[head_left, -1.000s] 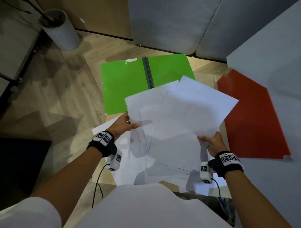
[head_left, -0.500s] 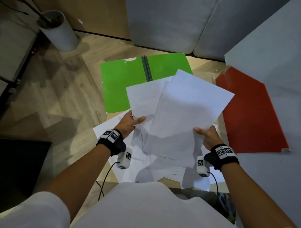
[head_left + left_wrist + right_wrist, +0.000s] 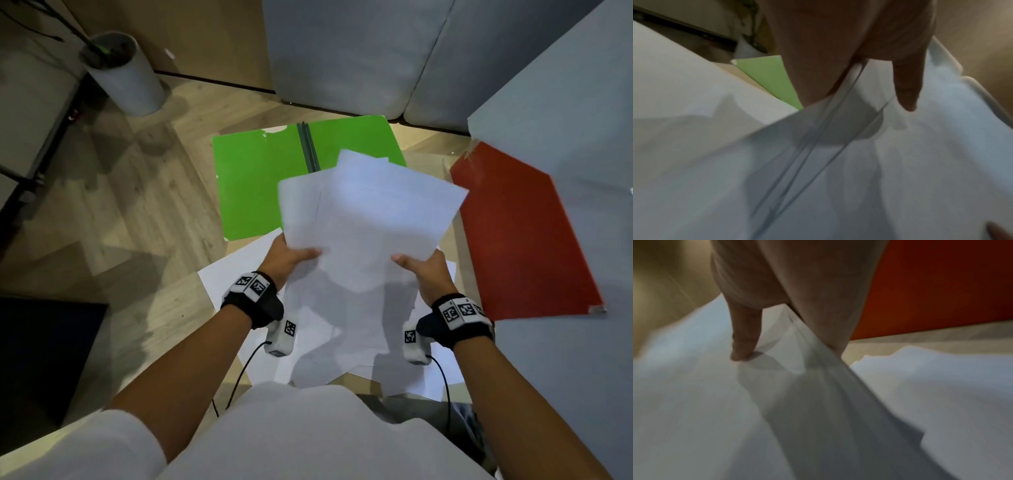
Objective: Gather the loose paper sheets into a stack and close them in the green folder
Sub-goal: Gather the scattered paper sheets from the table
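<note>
Held paper sheets [image 3: 370,219], a fanned bunch, at least three edges visible in the left wrist view [image 3: 818,146], exact count can't tell; lifted above the table [image 3: 455,219] at frame centre, tilted, top corners pointing to 12–1 o'clock. Left hand [image 3: 284,257] pinches the bunch's lower left edge, thumb on top, other fingers hidden under the paper. Right hand [image 3: 424,270] pinches the lower right edge, thumb on top pressing the sheet [image 3: 742,344], remaining fingers underneath, spread or not can't tell. More loose sheets [image 3: 239,277] lie flat on the table below the hands at 6 o'clock, overlapping, several, count unclear. One green folder [image 3: 253,181], open flat, dark spine up the middle, at 11–12 o'clock from the held bunch, partly covered by it. One red folder [image 3: 520,240] flat at 3 o'clock. One grey cylindrical planter [image 3: 126,78] on the wood floor at 10 o'clock, well apart. Two grey cushions [image 3: 342,51] at 12 o'clock.
</note>
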`<state>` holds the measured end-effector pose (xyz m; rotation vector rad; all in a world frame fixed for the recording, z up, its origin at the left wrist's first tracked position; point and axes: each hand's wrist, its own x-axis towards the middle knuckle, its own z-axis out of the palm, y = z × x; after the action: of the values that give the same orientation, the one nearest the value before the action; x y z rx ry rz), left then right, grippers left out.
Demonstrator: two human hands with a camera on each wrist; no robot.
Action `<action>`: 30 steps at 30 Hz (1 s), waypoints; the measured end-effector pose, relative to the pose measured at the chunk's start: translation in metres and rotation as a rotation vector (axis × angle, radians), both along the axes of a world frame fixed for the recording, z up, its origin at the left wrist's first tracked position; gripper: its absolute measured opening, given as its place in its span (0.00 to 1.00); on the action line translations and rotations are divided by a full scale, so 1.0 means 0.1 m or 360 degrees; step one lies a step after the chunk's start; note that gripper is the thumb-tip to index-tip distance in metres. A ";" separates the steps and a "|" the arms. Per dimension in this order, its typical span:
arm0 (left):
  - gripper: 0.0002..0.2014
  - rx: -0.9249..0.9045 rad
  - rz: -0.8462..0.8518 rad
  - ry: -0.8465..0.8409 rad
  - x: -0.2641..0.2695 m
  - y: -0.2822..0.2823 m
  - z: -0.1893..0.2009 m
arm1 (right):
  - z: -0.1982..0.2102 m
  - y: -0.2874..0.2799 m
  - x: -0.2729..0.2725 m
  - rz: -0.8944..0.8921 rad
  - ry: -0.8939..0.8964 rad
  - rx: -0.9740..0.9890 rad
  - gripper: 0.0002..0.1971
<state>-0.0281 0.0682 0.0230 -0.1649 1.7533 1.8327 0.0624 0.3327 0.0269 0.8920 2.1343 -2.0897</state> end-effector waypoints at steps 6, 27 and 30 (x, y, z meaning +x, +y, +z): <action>0.25 -0.0203 -0.0025 0.0082 0.06 0.02 -0.03 | -0.07 -0.06 0.03 0.0017 -0.0135 0.0144 0.16; 0.06 -0.0030 0.0340 0.0171 -0.22 0.02 0.12 | -0.10 0.17 0.29 -0.0038 -0.0108 0.0053 0.11; 0.05 0.0077 0.0387 0.0230 -0.25 0.09 0.23 | -0.09 0.21 0.28 -0.0012 -0.0130 0.0074 0.10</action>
<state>-0.0527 0.0773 0.0463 -0.2412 1.8521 2.1046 0.0900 0.3539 0.0183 0.9733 2.1505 -1.9781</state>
